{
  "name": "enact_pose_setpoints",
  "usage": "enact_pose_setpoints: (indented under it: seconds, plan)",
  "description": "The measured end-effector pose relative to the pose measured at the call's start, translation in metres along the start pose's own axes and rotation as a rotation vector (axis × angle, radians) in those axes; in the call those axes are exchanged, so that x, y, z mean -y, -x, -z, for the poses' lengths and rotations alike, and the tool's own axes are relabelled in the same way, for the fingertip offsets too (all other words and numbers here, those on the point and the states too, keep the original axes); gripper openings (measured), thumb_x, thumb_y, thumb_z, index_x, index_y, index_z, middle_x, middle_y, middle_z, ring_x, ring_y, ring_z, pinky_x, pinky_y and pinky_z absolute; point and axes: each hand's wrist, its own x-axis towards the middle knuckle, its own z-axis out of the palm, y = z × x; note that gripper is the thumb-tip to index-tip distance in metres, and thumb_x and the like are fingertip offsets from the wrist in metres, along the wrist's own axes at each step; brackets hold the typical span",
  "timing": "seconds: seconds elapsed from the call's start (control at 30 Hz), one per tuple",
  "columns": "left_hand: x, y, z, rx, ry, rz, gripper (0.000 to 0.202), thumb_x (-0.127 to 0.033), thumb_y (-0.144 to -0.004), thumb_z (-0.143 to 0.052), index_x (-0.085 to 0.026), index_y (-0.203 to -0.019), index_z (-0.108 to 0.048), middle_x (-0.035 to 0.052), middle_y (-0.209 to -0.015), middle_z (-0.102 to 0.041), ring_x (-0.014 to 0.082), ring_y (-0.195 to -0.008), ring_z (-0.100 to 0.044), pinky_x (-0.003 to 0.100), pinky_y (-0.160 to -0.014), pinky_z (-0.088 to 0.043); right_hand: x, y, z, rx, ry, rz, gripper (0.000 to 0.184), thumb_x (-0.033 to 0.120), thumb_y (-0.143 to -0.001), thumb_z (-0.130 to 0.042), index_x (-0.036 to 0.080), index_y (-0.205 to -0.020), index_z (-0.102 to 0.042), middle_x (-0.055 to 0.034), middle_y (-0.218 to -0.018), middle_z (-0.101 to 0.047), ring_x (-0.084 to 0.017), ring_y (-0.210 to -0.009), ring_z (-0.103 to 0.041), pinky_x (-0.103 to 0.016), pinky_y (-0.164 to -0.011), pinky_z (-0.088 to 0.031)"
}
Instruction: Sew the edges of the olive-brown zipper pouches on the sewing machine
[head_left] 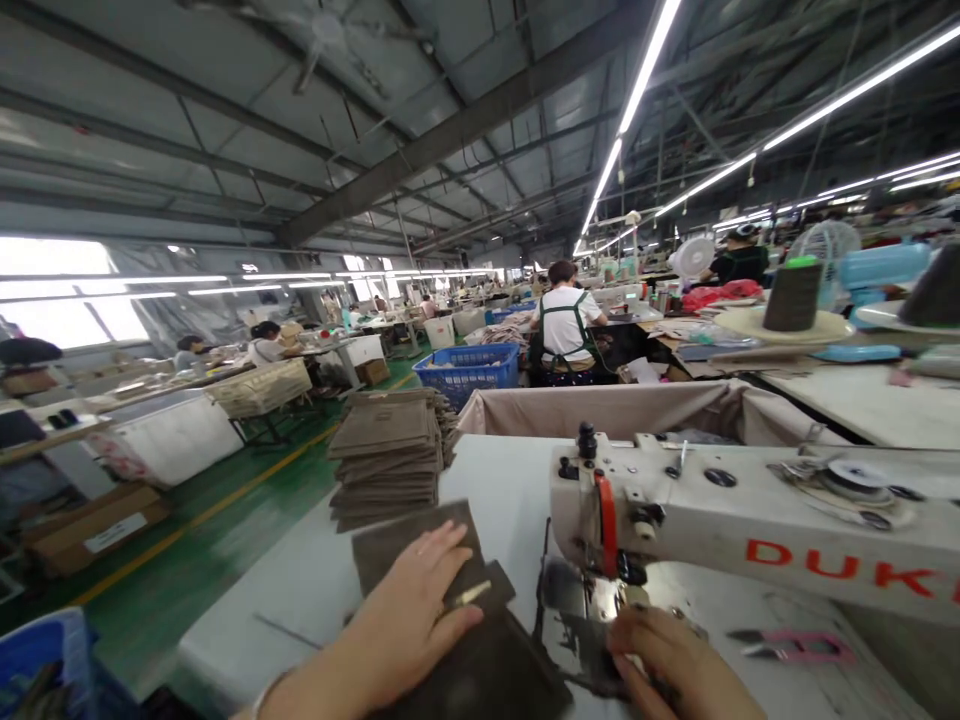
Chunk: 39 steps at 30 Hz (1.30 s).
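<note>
My left hand (412,605) lies with fingers stretched over a dark brown-grey fabric piece (487,665) on the sewing table. A small light-coloured strip shows beside its fingers. My right hand (671,660) is at the needle area of a white sewing machine (675,510), fingers curled together close to the presser foot. Whatever is between them is hidden. Behind my left hand stands a stack of folded brown-grey fabric pieces (390,450). Pink-handled thread snips (799,647) lie right of my right hand.
A beige cloth-lined bin (600,408) stands behind the machine. Beyond the stack is a blue basket (471,370), and another blue basket (71,650) sits at lower left. A co-worker in a white shirt (564,325) sits ahead. Green floor (247,540) runs along the left.
</note>
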Motion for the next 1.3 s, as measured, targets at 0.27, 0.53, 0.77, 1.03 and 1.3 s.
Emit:
enact_pose_setpoints:
  seconds: [0.27,0.53,0.77,1.03,1.3]
  plan:
    - [-0.018,0.025,-0.077,0.013,0.145,0.254,0.054,-0.040,-0.078,-0.076,-0.023,-0.128,-0.063,0.0120,-0.140,-0.054,0.0348,-0.131,-0.046,0.054,-0.110,-0.036,0.050,0.000,-0.001,0.150,0.083,-0.067,0.017,0.024,-0.088,-0.063,0.028,-0.103,-0.071,-0.0040,-0.104,-0.067,-0.026,-0.098,-0.061,-0.045,-0.087,-0.049]
    - [-0.084,0.016,-0.061,0.024,0.351,0.186,0.027,-0.019,-0.071,-0.074,-0.020,-0.097,-0.071,0.0072,-0.100,-0.062,0.0273,-0.099,-0.058,0.042,-0.090,-0.045,0.077,0.027,-0.038,0.008,-0.002,-0.187,0.023,0.012,-0.080,-0.066,0.027,-0.097,-0.068,-0.0029,-0.114,-0.067,-0.027,-0.105,-0.059,-0.046,-0.094,-0.046]
    - [-0.095,0.018,-0.017,0.184,1.103,0.294,0.012,-0.024,-0.079,-0.065,-0.018,-0.089,-0.063,0.0014,-0.084,-0.065,0.0198,-0.082,-0.061,0.028,-0.072,-0.046,0.095,0.026,-0.002,-0.105,-0.232,-0.246,0.009,0.025,-0.089,-0.057,0.025,-0.087,-0.066,-0.0074,-0.126,-0.061,-0.026,-0.118,-0.055,-0.042,-0.098,-0.047]
    - [-0.116,0.028,0.007,0.140,1.512,0.441,0.032,-0.042,-0.076,-0.076,-0.016,-0.096,-0.073,0.0070,-0.090,-0.073,0.0269,-0.092,-0.066,0.034,-0.083,-0.051,0.114,0.016,0.034,-0.070,-0.464,-0.314,0.016,0.030,-0.091,-0.055,0.026,-0.080,-0.066,-0.0010,-0.092,-0.071,-0.020,-0.090,-0.065,-0.031,-0.082,-0.051]
    - [-0.124,0.031,0.008,0.051,1.522,0.545,0.032,-0.041,-0.073,-0.079,-0.016,-0.093,-0.074,0.0061,-0.082,-0.073,0.0242,-0.081,-0.067,0.034,-0.080,-0.052,0.123,0.016,0.043,-0.154,-0.498,-0.376,0.010,0.025,-0.084,-0.060,0.024,-0.074,-0.061,0.0014,-0.082,-0.068,-0.016,-0.079,-0.064,-0.027,-0.072,-0.050]
